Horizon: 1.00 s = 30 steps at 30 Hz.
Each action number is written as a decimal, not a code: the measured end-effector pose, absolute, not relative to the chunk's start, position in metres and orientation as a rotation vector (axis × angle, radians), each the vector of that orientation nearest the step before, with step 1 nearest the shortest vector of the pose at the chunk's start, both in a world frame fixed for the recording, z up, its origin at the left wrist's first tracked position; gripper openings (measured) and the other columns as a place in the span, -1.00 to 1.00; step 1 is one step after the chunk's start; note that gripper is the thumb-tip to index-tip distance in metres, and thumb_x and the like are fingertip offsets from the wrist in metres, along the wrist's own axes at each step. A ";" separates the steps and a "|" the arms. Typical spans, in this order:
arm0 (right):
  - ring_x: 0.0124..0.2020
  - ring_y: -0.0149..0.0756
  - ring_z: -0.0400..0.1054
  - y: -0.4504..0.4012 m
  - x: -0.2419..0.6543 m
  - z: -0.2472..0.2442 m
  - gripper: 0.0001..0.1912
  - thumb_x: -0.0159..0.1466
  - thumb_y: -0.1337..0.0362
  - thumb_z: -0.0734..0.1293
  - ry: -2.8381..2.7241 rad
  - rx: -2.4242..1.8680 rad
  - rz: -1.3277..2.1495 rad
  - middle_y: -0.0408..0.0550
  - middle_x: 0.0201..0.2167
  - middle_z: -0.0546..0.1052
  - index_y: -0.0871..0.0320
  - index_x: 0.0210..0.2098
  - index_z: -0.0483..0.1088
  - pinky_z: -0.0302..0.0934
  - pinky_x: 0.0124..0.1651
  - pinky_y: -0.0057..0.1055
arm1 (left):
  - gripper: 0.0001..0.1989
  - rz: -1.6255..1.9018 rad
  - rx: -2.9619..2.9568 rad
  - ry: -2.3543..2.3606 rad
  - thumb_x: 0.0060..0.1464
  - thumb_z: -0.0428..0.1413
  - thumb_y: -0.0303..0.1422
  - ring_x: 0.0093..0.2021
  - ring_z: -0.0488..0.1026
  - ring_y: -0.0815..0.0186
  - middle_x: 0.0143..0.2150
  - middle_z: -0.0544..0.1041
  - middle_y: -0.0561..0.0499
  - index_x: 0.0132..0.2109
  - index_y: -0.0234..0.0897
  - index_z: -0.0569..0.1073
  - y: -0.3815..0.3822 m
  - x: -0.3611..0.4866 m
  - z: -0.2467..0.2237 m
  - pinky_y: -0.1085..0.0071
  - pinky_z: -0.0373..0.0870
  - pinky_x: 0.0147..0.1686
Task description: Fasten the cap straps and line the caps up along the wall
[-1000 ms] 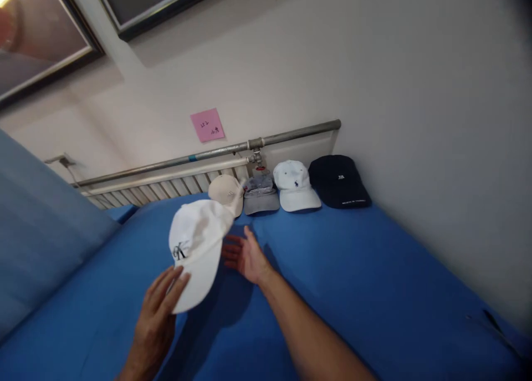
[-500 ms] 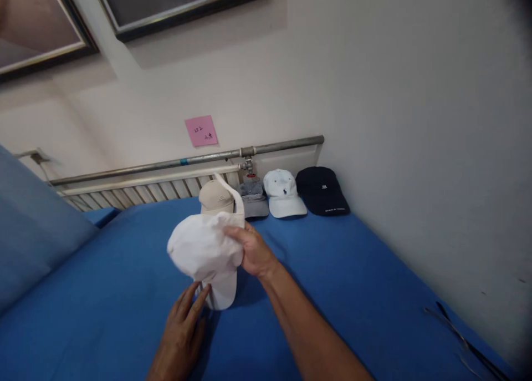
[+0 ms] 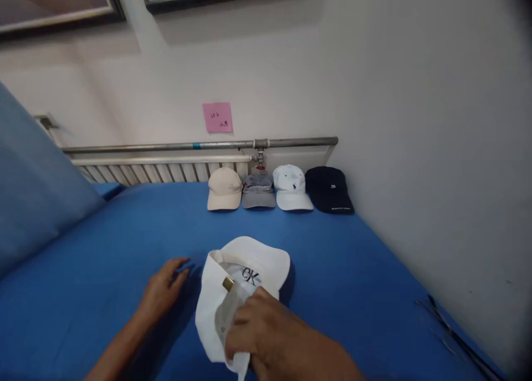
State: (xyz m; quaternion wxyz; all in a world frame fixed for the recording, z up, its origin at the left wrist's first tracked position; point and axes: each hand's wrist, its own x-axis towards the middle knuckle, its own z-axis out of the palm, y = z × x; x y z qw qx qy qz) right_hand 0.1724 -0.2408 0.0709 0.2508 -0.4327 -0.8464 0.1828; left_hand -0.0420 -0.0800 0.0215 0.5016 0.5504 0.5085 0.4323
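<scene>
My right hand (image 3: 260, 331) grips a white baseball cap (image 3: 210, 309) by the back, near its strap. The cap is turned so that its inside, a brass-coloured buckle (image 3: 228, 283) and dark "CK" lettering (image 3: 250, 275) show, with the brim pointing up and to the right. Left of the cap, my left hand (image 3: 164, 286) is apart from it, low over the blue sheet (image 3: 137, 225), fingers a little spread and holding nothing.
Against the wall stand a beige cap (image 3: 224, 189), a grey cap (image 3: 258, 192), a pale blue cap (image 3: 292, 189) and a black cap (image 3: 330, 189) in a row. Behind them runs a metal pipe (image 3: 166, 147) above a radiator (image 3: 145, 173). Dark cables (image 3: 453, 331) lie at the right edge.
The white cap has been turned over from its outside to its inside and brought nearer to me. My left hand has let go of its brim and moved left. The view has levelled.
</scene>
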 end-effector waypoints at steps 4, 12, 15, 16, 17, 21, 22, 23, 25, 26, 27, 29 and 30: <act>-0.26 -0.35 0.39 -0.255 0.171 0.058 -0.80 0.23 0.46 0.25 -2.239 -1.247 0.392 -0.14 -0.34 0.57 0.07 -0.39 0.46 0.11 -0.05 -0.34 | -0.70 0.970 1.643 1.063 -0.11 0.28 -0.60 0.13 0.38 0.10 -0.04 0.58 -0.07 -0.20 -0.19 0.63 -0.085 -0.021 0.060 0.32 0.13 0.26; -0.30 -0.30 0.33 -0.268 0.180 0.051 -0.81 0.15 0.54 0.25 -2.010 -1.385 0.088 -0.09 -0.31 0.56 0.12 -0.40 0.37 0.04 -0.08 -0.24 | -0.81 0.379 1.869 0.494 -0.19 0.32 -0.52 -0.05 0.41 0.02 -0.41 0.53 -0.01 -0.35 -0.18 0.63 -0.093 0.018 0.075 0.05 -0.17 0.34; -0.29 -0.27 0.34 -0.267 0.187 0.050 -0.81 0.19 0.53 0.22 -1.868 -1.452 0.050 -0.07 -0.33 0.55 0.13 -0.38 0.38 0.06 -0.11 -0.26 | -0.85 0.170 1.939 0.399 -0.15 0.30 -0.43 -0.01 0.41 0.09 -0.36 0.55 0.05 -0.33 -0.16 0.60 -0.087 0.012 0.079 0.06 -0.11 0.32; -0.28 -0.28 0.35 -0.266 0.188 0.048 -0.81 0.21 0.51 0.21 -1.824 -1.444 0.052 -0.07 -0.34 0.55 0.13 -0.37 0.38 0.07 -0.12 -0.28 | -0.90 0.130 2.019 0.355 -0.08 0.27 -0.39 -0.04 0.44 0.14 -0.35 0.56 0.08 -0.32 -0.17 0.58 -0.085 0.010 0.081 0.08 -0.10 0.32; -0.28 -0.28 0.37 -0.263 0.190 0.045 -0.81 0.23 0.50 0.21 -1.783 -1.428 0.064 -0.07 -0.34 0.55 0.13 -0.36 0.38 0.09 -0.13 -0.29 | -0.95 0.109 2.108 0.317 0.00 0.23 -0.35 -0.09 0.46 0.20 -0.36 0.55 0.11 -0.32 -0.18 0.56 -0.082 0.008 0.082 0.11 -0.08 0.31; -0.23 -0.28 0.42 -0.243 0.191 0.025 -0.87 0.26 0.44 0.24 -1.662 -1.352 0.108 -0.07 -0.29 0.55 0.12 -0.35 0.38 0.12 -0.11 -0.30 | -0.78 0.130 2.321 0.370 0.21 0.05 -0.24 -0.14 0.45 0.28 -0.33 0.54 0.07 -0.29 -0.22 0.52 -0.073 -0.006 0.085 0.28 0.16 0.14; -0.21 -0.28 0.43 -0.237 0.191 0.020 -0.87 0.25 0.44 0.25 -1.648 -1.356 0.106 -0.07 -0.28 0.55 0.11 -0.35 0.38 0.12 -0.09 -0.30 | -0.77 0.135 2.343 0.430 0.22 0.03 -0.23 -0.12 0.44 0.26 -0.29 0.55 0.04 -0.26 -0.22 0.53 -0.070 -0.010 0.085 0.32 0.23 0.06; -0.20 -0.27 0.43 -0.230 0.190 0.017 -0.86 0.25 0.46 0.25 -1.641 -1.372 0.105 -0.07 -0.27 0.55 0.11 -0.35 0.39 0.11 -0.08 -0.29 | -0.76 0.136 2.363 0.502 0.22 0.02 -0.23 -0.12 0.44 0.24 -0.25 0.55 0.02 -0.24 -0.23 0.53 -0.068 -0.014 0.084 0.34 0.26 -0.03; -0.18 -0.26 0.42 -0.217 0.188 0.013 -0.78 0.21 0.53 0.22 -1.653 -1.399 0.111 -0.08 -0.26 0.55 0.11 -0.33 0.40 0.10 -0.07 -0.29 | -0.75 0.127 2.403 0.647 0.21 -0.01 -0.26 -0.18 0.44 0.24 -0.23 0.56 -0.01 -0.22 -0.25 0.53 -0.062 -0.021 0.082 0.36 0.28 -0.13; -0.17 -0.26 0.41 -0.210 0.188 0.014 -0.74 0.19 0.56 0.21 -1.671 -1.403 0.116 -0.08 -0.26 0.55 0.10 -0.32 0.41 0.09 -0.07 -0.29 | -0.74 0.124 2.424 0.703 0.21 -0.03 -0.27 -0.21 0.44 0.25 -0.25 0.56 -0.02 -0.24 -0.26 0.52 -0.059 -0.024 0.081 0.35 0.27 -0.15; -0.16 -0.26 0.41 -0.203 0.188 0.015 -0.71 0.17 0.59 0.19 -1.697 -1.396 0.124 -0.08 -0.26 0.56 0.10 -0.32 0.42 0.09 -0.07 -0.29 | -0.74 0.128 2.446 0.741 0.21 -0.04 -0.28 -0.24 0.44 0.25 -0.27 0.55 -0.01 -0.26 -0.26 0.51 -0.055 -0.024 0.080 0.34 0.26 -0.16; -0.15 -0.25 0.40 -0.189 0.189 0.020 -0.66 0.15 0.60 0.16 -1.742 -1.365 0.146 -0.07 -0.26 0.56 0.09 -0.32 0.43 0.08 -0.07 -0.28 | -0.75 0.181 2.495 0.795 0.21 -0.05 -0.30 -0.26 0.43 0.25 -0.29 0.55 -0.01 -0.27 -0.27 0.49 -0.048 -0.020 0.081 0.32 0.25 -0.13; -0.15 -0.25 0.40 -0.181 0.190 0.022 -0.66 0.15 0.60 0.15 -1.750 -1.347 0.161 -0.06 -0.26 0.56 0.09 -0.32 0.43 0.09 -0.06 -0.28 | -0.75 0.227 2.518 0.826 0.21 -0.06 -0.31 -0.25 0.42 0.23 -0.30 0.54 -0.03 -0.27 -0.28 0.49 -0.044 -0.015 0.082 0.28 0.24 -0.10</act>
